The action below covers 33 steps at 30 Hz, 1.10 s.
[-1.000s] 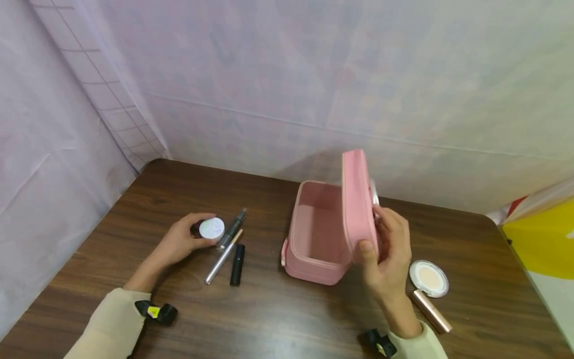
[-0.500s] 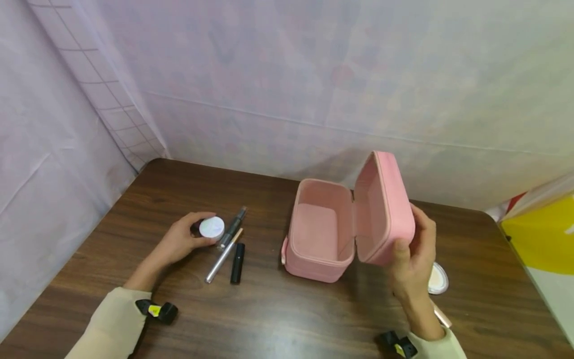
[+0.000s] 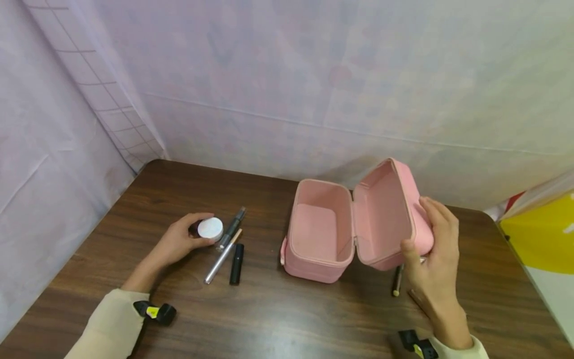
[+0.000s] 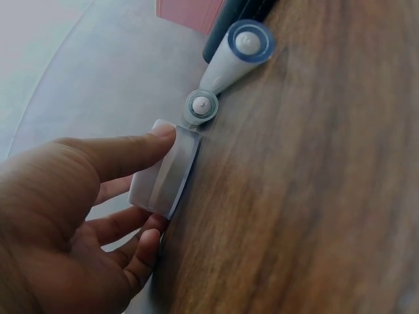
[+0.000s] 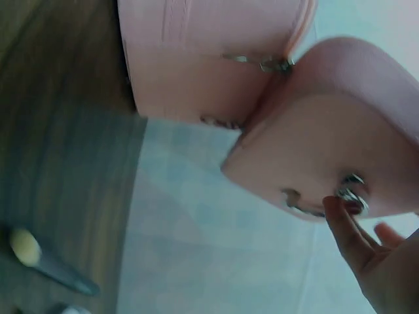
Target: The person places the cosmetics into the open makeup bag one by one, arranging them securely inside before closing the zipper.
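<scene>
In the head view, my left hand [image 3: 181, 238] pinches a small round jar with a white lid [image 3: 211, 229] between thumb and fingers. The left wrist view shows this jar [image 4: 175, 173] standing at the table surface. A pink cosmetic case [image 3: 316, 271] stands at mid-table, unzipped, its bare inside showing. Its lid [image 3: 385, 219] leans back to the right on the hinge. My right hand [image 3: 437, 269] grips the lid's right side, thumb at the near rim and fingers behind. Metal handle fittings [image 5: 353, 196] on the lid's top show by the fingertips in the right wrist view.
Beside the jar lie a dark-and-clear pen-like tube [image 3: 233, 228], a silver stick [image 3: 223, 257] and a black tube [image 3: 236, 264]. A makeup brush [image 3: 397, 281] lies under the tilted lid. A slim tube [image 3: 418, 300] is partly hidden by my right wrist. A curtain [image 3: 287, 99] closes the back.
My right hand has swung the lid from nearly upright outward to the right, uncovering the inside and the brush below. My left hand and the jar stay in place.
</scene>
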Each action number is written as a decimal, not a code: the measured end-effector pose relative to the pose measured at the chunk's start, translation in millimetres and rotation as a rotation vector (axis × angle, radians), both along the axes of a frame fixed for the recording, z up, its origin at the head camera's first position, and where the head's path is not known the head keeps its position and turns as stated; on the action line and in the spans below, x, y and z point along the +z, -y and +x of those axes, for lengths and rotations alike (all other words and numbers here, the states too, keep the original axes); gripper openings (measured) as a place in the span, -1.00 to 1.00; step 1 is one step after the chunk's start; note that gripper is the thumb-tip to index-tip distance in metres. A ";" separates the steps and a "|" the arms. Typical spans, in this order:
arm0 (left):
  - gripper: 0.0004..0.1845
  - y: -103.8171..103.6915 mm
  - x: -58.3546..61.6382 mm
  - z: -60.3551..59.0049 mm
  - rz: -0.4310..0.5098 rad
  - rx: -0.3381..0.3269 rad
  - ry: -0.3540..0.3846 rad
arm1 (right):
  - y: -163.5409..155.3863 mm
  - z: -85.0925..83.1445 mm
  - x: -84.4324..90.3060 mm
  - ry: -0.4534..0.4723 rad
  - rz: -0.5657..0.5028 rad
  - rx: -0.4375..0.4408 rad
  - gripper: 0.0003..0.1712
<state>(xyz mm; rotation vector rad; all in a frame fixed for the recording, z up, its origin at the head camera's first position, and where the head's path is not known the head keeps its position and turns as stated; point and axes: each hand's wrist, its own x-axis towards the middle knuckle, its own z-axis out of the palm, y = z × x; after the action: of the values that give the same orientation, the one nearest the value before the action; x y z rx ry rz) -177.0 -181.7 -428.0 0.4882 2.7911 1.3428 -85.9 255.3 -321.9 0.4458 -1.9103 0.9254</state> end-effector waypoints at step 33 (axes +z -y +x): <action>-0.35 0.7 -0.4 -1.3 0.184 -0.027 0.038 | -28.3 0.5 -8.6 0.065 0.263 -0.110 -0.25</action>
<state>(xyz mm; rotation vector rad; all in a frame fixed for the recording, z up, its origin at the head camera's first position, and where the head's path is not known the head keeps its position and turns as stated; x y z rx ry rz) -178.3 -182.4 -428.4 0.4969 2.6339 1.5941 -85.4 283.6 -330.5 0.4636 -2.1046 0.6262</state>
